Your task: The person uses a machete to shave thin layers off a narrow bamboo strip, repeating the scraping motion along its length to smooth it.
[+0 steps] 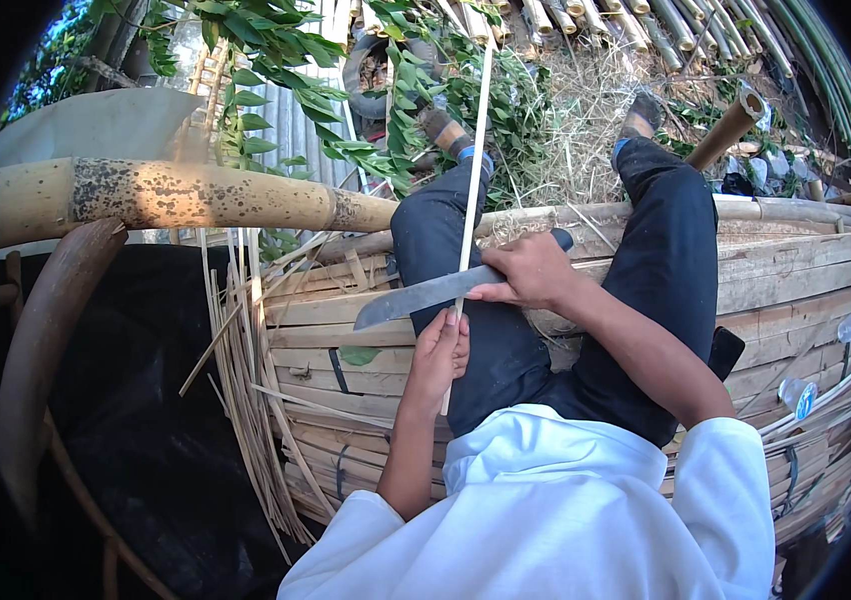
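Note:
My left hand (440,348) is closed round a long pale bamboo strip (476,170), close to its lower end. The strip runs up and away past my left knee toward the top of the head view. In my right hand (536,272) is a large knife (416,298) with a broad grey blade and a dark handle. Its blade crosses the strip just above my left hand, the tip pointing left. Blade and strip appear to touch; the exact contact is partly hidden by my right fingers.
I sit on a slatted bamboo bench (796,265). Thin split strips (246,400) hang in a bundle at its left. A thick bamboo pole (216,195) crosses the left side. Plastic cups (796,396) and a phone-like black object (726,352) lie right. Cut poles (646,30) lie beyond.

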Tool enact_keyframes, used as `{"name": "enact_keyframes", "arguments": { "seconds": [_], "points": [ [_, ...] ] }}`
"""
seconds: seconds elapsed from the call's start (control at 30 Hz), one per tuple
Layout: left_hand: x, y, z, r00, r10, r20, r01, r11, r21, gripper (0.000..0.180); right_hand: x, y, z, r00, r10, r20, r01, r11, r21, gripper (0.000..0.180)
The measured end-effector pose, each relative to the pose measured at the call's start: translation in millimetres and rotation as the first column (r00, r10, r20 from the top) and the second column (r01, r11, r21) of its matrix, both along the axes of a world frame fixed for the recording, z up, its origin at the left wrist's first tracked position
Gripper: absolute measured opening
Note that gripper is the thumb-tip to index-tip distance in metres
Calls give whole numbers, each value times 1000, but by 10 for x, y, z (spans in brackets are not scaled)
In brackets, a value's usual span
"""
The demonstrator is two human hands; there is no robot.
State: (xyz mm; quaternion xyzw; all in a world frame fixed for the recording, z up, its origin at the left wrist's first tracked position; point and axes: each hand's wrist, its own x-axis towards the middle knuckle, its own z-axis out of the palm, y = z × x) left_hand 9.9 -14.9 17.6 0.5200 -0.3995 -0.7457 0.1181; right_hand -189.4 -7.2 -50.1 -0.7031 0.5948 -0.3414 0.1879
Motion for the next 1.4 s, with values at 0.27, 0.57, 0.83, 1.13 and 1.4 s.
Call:
{"name": "enact_keyframes", "arguments": {
  "seconds": [0.27, 0.57, 0.83, 1.13, 1.4],
  "points": [
    [-26, -14, 99, 994, 1, -106, 9, 995, 98, 30, -31, -15, -18, 991, -25, -129, 1, 983, -181, 60],
    [119, 216, 70, 983, -23, -181, 67, 969, 238, 33, -953, -394, -344, 642, -701, 309, 545, 701, 460, 76],
    [-78, 135, 71, 982, -56, -179, 81, 987, 136, 32, -806, -295, 4, -266, -434, 861, 28, 889, 457, 72],
    [-71, -6, 62, 991, -127, -44, 129, 990, 50, 30, -810, -317, -19, 221, -365, 904, 284, 911, 298, 45],
    [-182, 53, 65, 986, -103, -132, 120, 984, 132, 32, -753, -334, -88, 275, -331, 903, 190, 939, 286, 49]
  ]
}}
